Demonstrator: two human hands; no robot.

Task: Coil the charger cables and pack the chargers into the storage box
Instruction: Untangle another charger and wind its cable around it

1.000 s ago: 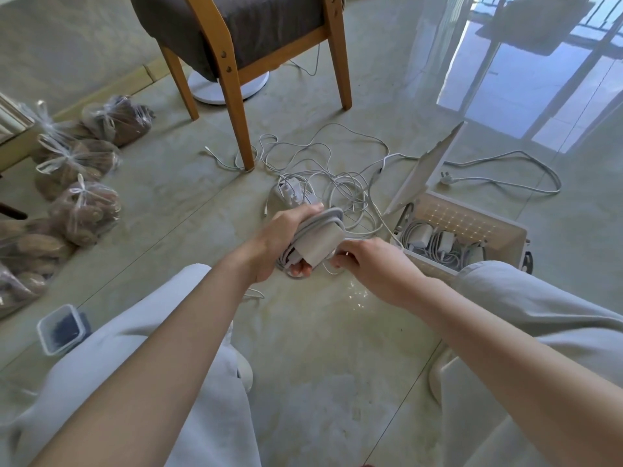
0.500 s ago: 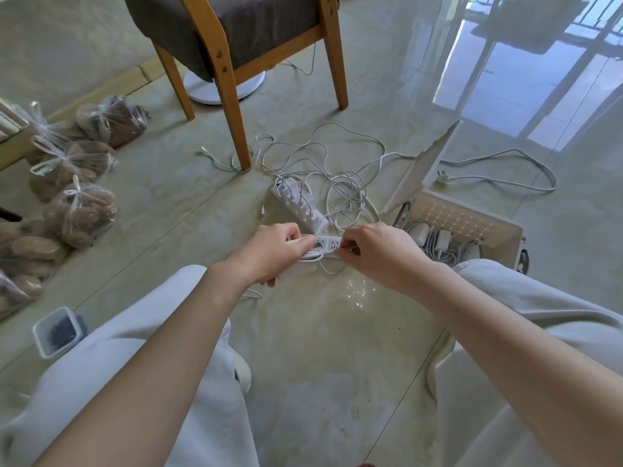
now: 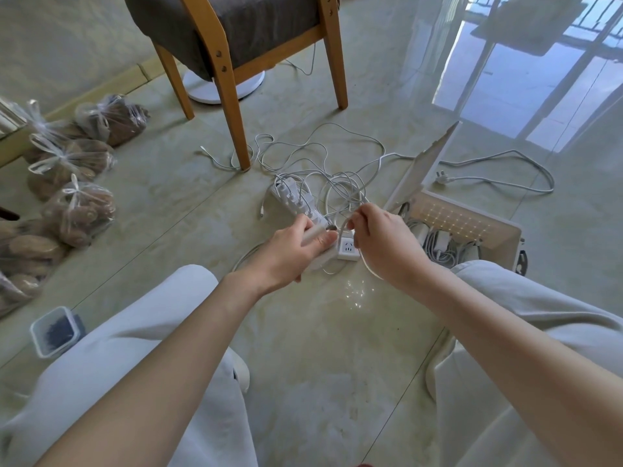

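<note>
White plastic power strip, its sockets filled with small white plugs, lies on the pale glossy tiled floor at twelve o'clock of the hands. Its near end shows one free socket between them. The left hand grips a white charger block at that near end, thumb laid along the top and fingers curled beneath; whether the block sits in the strip cannot be told. The right hand pinches a thin white cable between thumb and forefinger.

A loose tangle of white cables spreads over the floor beyond the strip, reaching the front leg of a wooden chair with a dark grey cushion. At three o'clock of the right hand stands the beige plastic storage box, its lid tilted up open, with white chargers and their cords lying inside. A thicker white cord ending in a plug runs along the floor at one o'clock, behind the box.

Clear plastic bags of brown lumps sit at nine to ten o'clock. A small clear container with dark contents stands at eight o'clock, beside the left knee.
</note>
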